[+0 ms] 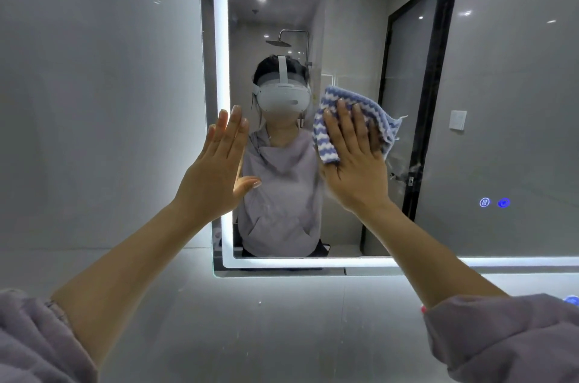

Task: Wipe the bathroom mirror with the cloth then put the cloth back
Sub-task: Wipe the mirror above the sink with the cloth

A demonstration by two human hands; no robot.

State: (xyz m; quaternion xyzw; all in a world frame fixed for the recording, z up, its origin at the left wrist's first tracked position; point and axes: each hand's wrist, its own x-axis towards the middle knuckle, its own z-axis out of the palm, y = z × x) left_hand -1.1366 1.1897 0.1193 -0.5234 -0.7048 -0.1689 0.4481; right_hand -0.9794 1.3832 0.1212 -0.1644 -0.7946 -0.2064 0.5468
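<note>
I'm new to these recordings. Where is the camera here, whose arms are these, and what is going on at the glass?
There is no machine: a person works with bare hands. The one picture comes from a wide-angle camera worn on the head; the white headset shows in the reflection. The two arms reaching in from below are that person's own. Ahead hangs a bathroom mirror with a lit border. The right hand presses a blue-and-white striped cloth flat against the glass with straight fingers, apparently wiping. The left hand is open, holds nothing, and is raised at the mirror's left edge; whether it touches is unclear. Two small blue buttons glow at the mirror's lower right.
</note>
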